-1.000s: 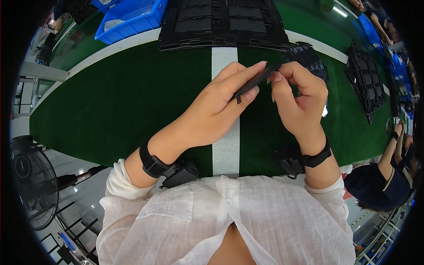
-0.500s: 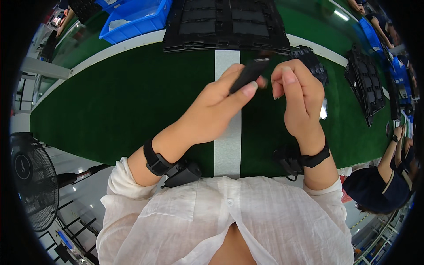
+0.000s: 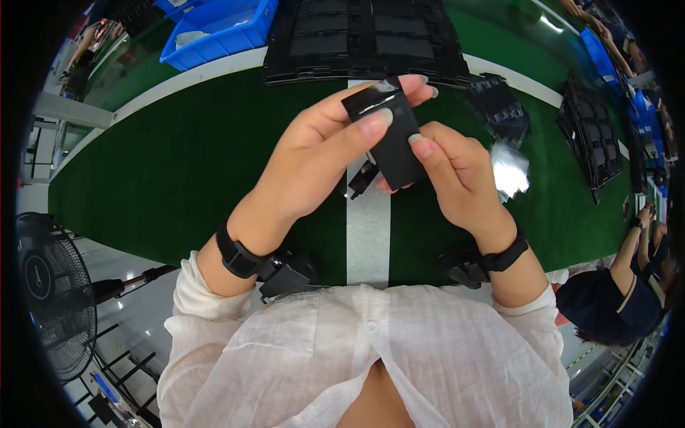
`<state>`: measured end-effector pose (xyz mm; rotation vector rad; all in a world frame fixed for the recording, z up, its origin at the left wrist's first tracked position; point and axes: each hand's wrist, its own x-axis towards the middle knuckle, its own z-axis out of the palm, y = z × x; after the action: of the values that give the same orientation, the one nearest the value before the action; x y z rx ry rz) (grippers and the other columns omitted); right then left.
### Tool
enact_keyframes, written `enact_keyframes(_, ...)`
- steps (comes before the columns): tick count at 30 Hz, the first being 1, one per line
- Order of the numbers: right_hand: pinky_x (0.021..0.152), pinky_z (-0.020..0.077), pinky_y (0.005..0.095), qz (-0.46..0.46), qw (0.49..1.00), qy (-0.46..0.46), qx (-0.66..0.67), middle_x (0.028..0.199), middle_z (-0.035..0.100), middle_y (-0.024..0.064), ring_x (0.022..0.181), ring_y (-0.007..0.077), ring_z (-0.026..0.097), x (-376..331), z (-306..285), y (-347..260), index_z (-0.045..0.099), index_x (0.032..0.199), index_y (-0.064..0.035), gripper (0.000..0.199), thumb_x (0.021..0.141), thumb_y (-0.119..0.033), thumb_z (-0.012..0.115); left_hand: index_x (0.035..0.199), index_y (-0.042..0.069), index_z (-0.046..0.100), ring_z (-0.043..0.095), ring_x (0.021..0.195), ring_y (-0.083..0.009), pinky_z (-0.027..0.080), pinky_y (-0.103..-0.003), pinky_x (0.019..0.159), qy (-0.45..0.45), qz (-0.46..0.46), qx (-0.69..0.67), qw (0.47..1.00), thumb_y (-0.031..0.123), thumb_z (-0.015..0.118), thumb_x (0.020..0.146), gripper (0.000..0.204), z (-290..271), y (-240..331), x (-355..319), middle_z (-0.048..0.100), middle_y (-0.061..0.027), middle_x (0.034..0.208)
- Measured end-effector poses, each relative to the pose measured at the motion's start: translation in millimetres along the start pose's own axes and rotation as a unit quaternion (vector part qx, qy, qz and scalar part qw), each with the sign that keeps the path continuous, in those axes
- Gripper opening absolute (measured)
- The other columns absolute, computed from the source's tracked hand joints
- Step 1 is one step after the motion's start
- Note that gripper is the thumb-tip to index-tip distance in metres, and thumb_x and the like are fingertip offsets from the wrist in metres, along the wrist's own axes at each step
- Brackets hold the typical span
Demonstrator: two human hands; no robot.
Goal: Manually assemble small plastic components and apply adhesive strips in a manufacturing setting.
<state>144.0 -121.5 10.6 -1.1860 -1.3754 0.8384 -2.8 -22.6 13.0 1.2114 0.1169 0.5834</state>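
A flat black rectangular piece that looks like a phone battery [image 3: 397, 155] is held tilted above the green table, between both hands. A glossy strip crosses its upper end. My left hand [image 3: 303, 160] closes round its left side, thumb on the face near the glossy strip, fingertips showing past the far end. My right hand [image 3: 462, 171] pinches the right edge with its thumb in front; its other fingers are mostly hidden behind. A small dark tab [image 3: 364, 178] shows below the piece at its lower left; whether it is attached I cannot tell.
A large black tray [image 3: 360, 73] with dark rectangular pockets stands at the far middle. Fanned black pieces [image 3: 499, 110] and shiny clear sheets [image 3: 509, 171] lie right. Another black tray [image 3: 589, 143] leans farther right. A blue bin [image 3: 217, 50] sits far left; a fan [image 3: 57, 292] stands left.
The black piece has turned so its broad face shows. My right hand, apart from it before, has moved in and now grips its edge. The shiny sheets have come into fuller view.
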Motion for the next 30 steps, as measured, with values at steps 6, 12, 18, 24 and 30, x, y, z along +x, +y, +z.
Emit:
enact_keyframes(6, 0.052, 0.0502, 0.0215, 0.001, 1.000, -0.003, -0.011, 0.064, 0.064, 0.0083, 0.060, 0.0135, 0.065, 1, 0, -1, 0.053, 0.077, 0.0016, 0.023, 0.093, -0.014, 0.047, 0.127, -0.005, 0.042, 0.047, 0.116, -0.0267, 0.035, -0.036, 0.098, 0.038, 0.002, 0.059, 0.998, 0.013, 0.042, 0.090, 0.042, 2, 10, -1, 0.049, -0.0187, 0.125)
enact_keyframes(12, 0.050, 0.0491, 0.0218, -0.015, 0.999, 0.009, -0.032, 0.064, 0.063, 0.0090, 0.058, 0.0134, 0.064, -2, 2, -3, 0.054, 0.076, 0.0028, 0.022, 0.092, -0.012, 0.048, 0.121, -0.002, 0.051, 0.050, 0.110, -0.0259, 0.037, -0.034, 0.094, -0.047, 0.238, 0.518, 0.820, 0.008, 0.050, 0.081, 0.041, -21, 15, 6, 0.051, -0.0174, 0.122)
enact_keyframes(18, 0.050, 0.0494, 0.0226, -0.005, 0.998, 0.030, -0.054, 0.064, 0.061, 0.0098, 0.058, 0.0148, 0.065, -2, 4, -5, 0.055, 0.078, 0.0035, 0.021, 0.092, -0.011, 0.048, 0.109, -0.001, 0.059, 0.051, 0.109, -0.0276, 0.037, -0.037, 0.094, 0.048, 0.270, 0.555, 0.785, 0.005, 0.062, 0.073, 0.036, -17, 16, 6, 0.056, -0.0155, 0.114)
enact_keyframes(24, 0.049, 0.0495, 0.0230, -0.011, 0.998, 0.033, -0.056, 0.063, 0.061, 0.0105, 0.058, 0.0160, 0.065, -3, 5, -5, 0.055, 0.078, 0.0037, 0.021, 0.092, -0.010, 0.047, 0.097, 0.003, 0.062, 0.051, 0.109, -0.0293, 0.033, -0.037, 0.093, 0.052, 0.312, 0.648, 0.693, 0.010, 0.067, 0.070, 0.029, -12, 18, 6, 0.057, -0.0118, 0.110)
enact_keyframes(30, 0.050, 0.0494, 0.0226, 0.008, 0.999, 0.037, -0.035, 0.064, 0.063, 0.0105, 0.058, 0.0146, 0.065, -4, 9, -8, 0.055, 0.080, 0.0041, 0.024, 0.093, -0.012, 0.044, 0.088, 0.005, 0.062, 0.050, 0.110, -0.0288, 0.030, -0.037, 0.091, 0.082, 0.304, 0.663, 0.679, 0.013, 0.070, 0.067, 0.024, -13, 18, 2, 0.058, -0.0100, 0.107)
